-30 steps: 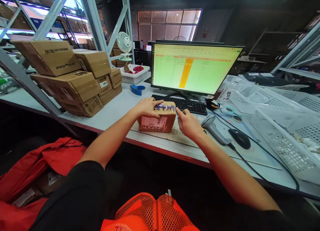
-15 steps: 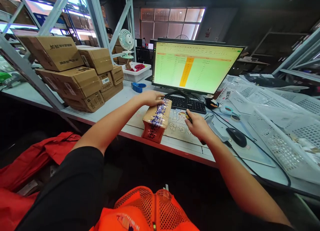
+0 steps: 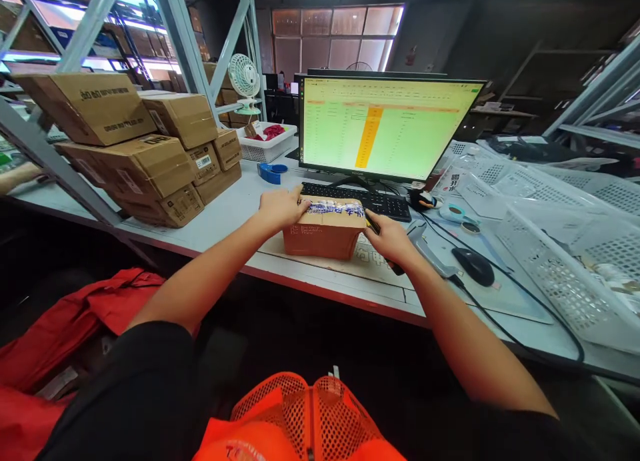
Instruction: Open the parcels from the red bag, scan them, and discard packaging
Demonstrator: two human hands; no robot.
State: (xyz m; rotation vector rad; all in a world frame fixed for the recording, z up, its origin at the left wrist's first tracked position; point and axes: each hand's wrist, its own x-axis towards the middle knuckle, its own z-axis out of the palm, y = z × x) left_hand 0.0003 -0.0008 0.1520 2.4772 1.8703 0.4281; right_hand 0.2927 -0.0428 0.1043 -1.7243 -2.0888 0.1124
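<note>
Squarely before the person, a brown cardboard box (image 3: 323,242) sits on a pale printed mat (image 3: 377,264) near the front edge of the white table (image 3: 233,214), blue lettering on the tape along its top; the left hand (image 3: 281,208) grasps its left end, thumb over the top edge, the other fingers partly hidden; the right hand (image 3: 393,239) is closed around a black and yellow cutter (image 3: 370,222), whose tip meets the box's right end, though whether the blade bites cannot be told; just behind the box lies a black keyboard (image 3: 387,204), beneath a lit monitor (image 3: 335,134); right of the right hand rest a grey scanner (image 3: 433,253) and, beyond it, a black mouse (image 3: 473,266); to the left, near a blue tape dispenser (image 3: 273,174), cartons (image 3: 140,164) stand stacked.
</note>
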